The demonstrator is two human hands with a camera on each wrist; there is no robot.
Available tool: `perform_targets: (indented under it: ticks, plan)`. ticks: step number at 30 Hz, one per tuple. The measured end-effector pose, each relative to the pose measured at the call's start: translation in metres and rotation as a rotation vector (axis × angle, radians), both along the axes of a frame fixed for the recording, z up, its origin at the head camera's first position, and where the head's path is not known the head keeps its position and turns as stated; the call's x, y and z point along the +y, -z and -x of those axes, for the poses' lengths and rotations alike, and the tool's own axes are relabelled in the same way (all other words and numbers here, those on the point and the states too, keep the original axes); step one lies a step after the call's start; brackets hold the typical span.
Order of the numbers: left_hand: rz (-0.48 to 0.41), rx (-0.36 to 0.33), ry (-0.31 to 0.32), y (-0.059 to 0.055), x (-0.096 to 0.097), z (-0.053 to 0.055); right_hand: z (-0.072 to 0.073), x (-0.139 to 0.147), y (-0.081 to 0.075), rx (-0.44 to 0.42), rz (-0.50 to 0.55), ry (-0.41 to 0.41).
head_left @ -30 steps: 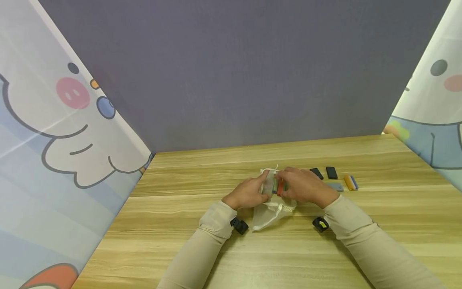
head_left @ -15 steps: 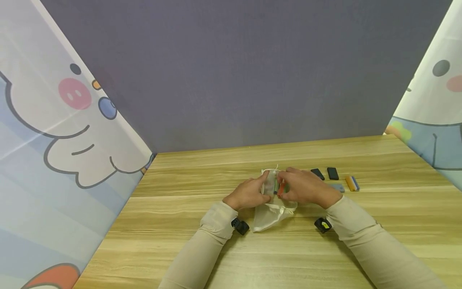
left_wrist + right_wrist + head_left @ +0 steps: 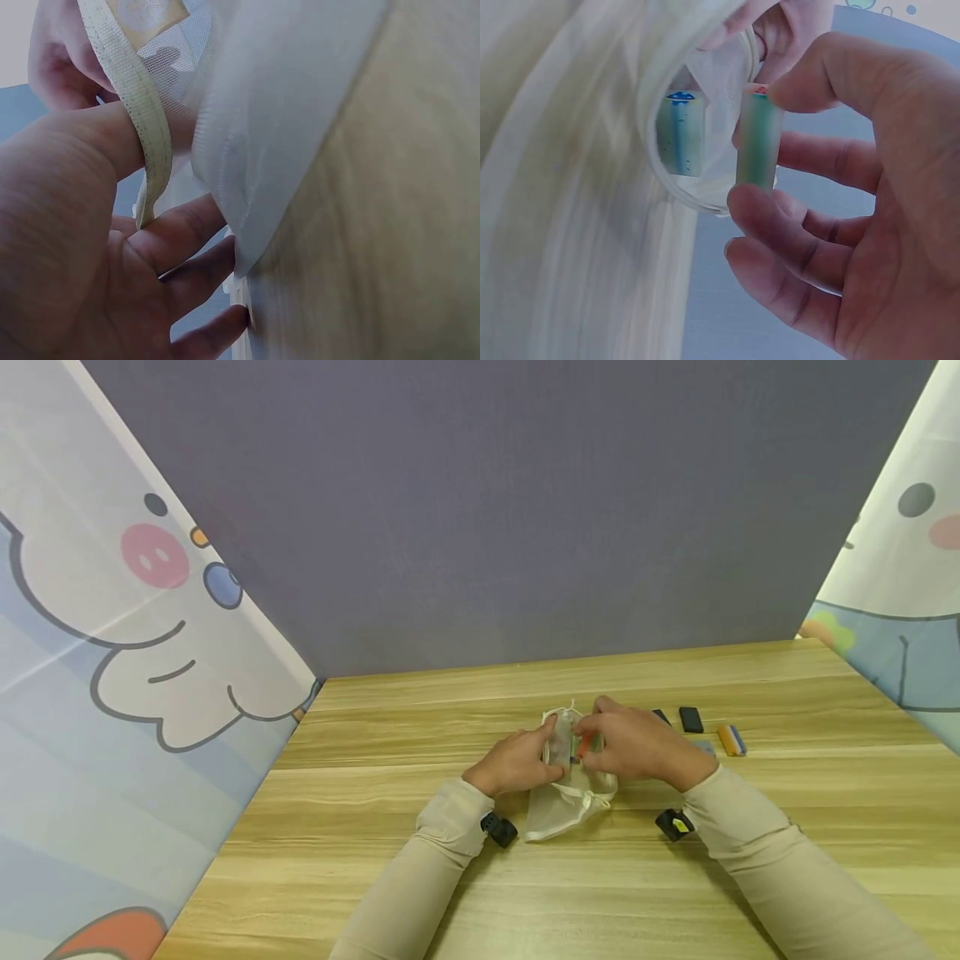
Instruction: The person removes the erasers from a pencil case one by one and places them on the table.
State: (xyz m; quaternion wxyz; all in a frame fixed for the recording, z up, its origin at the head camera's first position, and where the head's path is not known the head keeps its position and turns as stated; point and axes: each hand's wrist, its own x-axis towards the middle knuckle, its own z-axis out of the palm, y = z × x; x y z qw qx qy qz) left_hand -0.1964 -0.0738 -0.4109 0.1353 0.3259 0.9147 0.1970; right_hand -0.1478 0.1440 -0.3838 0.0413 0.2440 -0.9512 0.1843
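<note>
A white mesh drawstring bag lies on the wooden table. My left hand holds its mouth spread, the rim's cream band running across its fingers in the left wrist view. Beside the mouth, my right hand pinches a small green block with a red patterned end, eraser-like, between thumb and fingertips. In the right wrist view, a pale block with a blue patterned end shows inside the bag. Part of the bag's far side is hidden behind my hands.
Right of my right hand lie a black block, an orange, white and blue striped block, and a grey-blue piece partly covered. Another black piece is mostly hidden. A grey panel stands behind the table.
The right hand has shifted slightly right and away from me with the block, and now covers more of one black piece. The left hand and bag stay nearly the same.
</note>
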Motion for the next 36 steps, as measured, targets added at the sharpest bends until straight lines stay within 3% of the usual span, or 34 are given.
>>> perform_targets:
  ticks: [13, 22, 36]
  plan:
    - [-0.003, 0.018, -0.010, 0.0011, 0.0002, -0.0011, 0.0023, 0.0023, -0.0004, 0.050, -0.005, 0.020]
    - [0.003, 0.029, -0.003, 0.0003, 0.0009, -0.0012, 0.0017, 0.0020, -0.0041, -0.028, 0.074, 0.008]
    - [0.022, 0.036, -0.011, -0.0005, 0.0022, -0.0018, 0.0013, 0.0080, -0.0087, -0.007, 0.125, 0.003]
